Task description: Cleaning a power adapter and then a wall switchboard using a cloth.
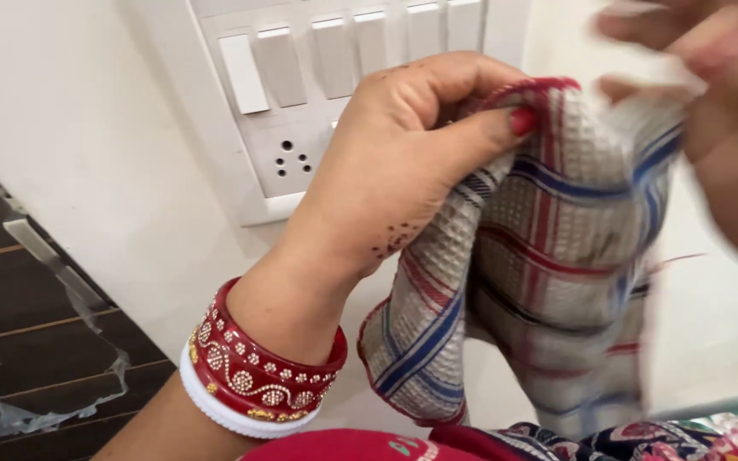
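The left hand (pixel 395 162) is closed on a checked cloth (pixel 548 256). The thumb, with a red painted nail, presses the upper fold of the cloth against the bent fingers, so the grip is tight and nearly no gap shows. From this grip the cloth hangs down and spreads to the right; it is grey-white with red and blue stripes and a red border. The right hand (pixel 711 102) is at the far side of the cloth, higher than the left grip, and it is blurred. Its fingers seem to pinch the top edge of the cloth, but how firmly they are closed I cannot tell.

On the left wrist, below the grip, sit a red bangle with gold dots (pixel 258 367) and a white bangle (pixel 232 410). Just behind the left hand is a white switch panel (pixel 301 102) with a socket, on a pale wall (pixel 87 128).
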